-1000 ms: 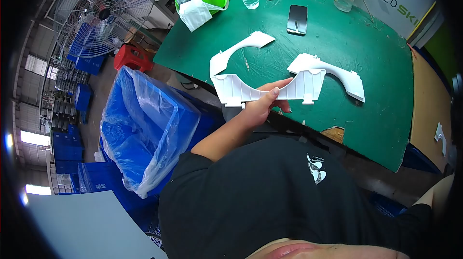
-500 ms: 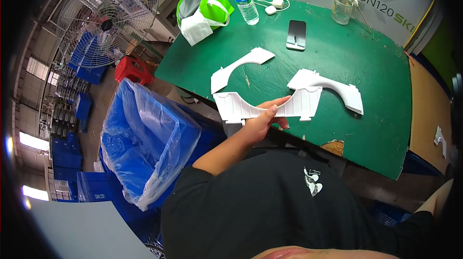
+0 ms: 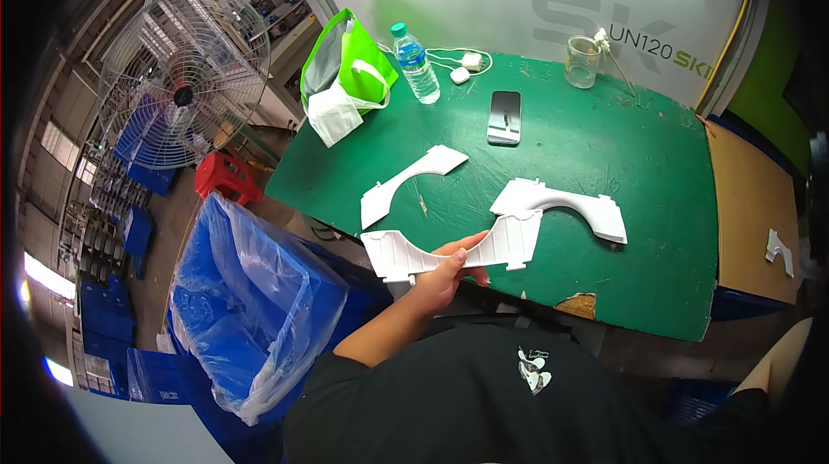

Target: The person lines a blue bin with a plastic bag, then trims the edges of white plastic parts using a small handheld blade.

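My left hand is closed around the middle of a white curved plastic part, thumb on the ribbed face. The held part has a wide arched cut-out on top and small tabs along its lower edge. It is held just over the near edge of the green table. Beyond it to the left lies a similar white arched part, its smooth side up. To the right rests another arched part, partly behind the held one. Only a bit of my right arm shows at the right edge; my right hand is out of sight.
A phone, water bottle, green bag, white charger and glass cup stand toward the back. Left of the table are a plastic-lined blue bin, red stool and fan. One white part lies on cardboard at right.
The view has tilted up, so the table sits lower in the picture. My left hand still grips the same white part, in much the same pose. The parts on the table have not moved.
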`<action>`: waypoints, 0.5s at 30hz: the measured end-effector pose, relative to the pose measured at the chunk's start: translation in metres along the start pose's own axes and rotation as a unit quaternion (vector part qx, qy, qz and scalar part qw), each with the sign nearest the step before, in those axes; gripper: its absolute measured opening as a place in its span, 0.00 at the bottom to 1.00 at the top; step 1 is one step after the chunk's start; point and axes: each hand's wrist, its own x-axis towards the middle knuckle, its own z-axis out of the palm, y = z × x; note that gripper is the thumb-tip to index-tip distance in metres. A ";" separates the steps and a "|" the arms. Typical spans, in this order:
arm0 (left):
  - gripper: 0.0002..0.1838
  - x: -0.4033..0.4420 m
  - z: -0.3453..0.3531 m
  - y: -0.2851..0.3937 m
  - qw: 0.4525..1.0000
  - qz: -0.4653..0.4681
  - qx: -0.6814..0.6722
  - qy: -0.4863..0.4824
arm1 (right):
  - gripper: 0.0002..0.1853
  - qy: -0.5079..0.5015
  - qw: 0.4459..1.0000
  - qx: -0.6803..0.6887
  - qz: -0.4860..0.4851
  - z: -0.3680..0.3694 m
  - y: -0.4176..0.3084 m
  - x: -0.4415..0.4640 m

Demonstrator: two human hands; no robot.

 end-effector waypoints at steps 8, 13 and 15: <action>0.30 -0.001 0.000 -0.003 1.000 -0.006 -0.001 0.001 | 0.20 -0.016 0.999 -0.012 -0.025 -0.013 -0.004 0.011; 0.32 -0.001 -0.001 -0.005 1.000 -0.015 -0.010 0.006 | 0.19 -0.019 0.999 -0.013 -0.041 -0.017 -0.003 0.015; 0.31 -0.002 -0.005 -0.010 1.000 -0.009 -0.010 0.013 | 0.19 -0.014 0.998 -0.014 -0.055 -0.018 -0.004 0.017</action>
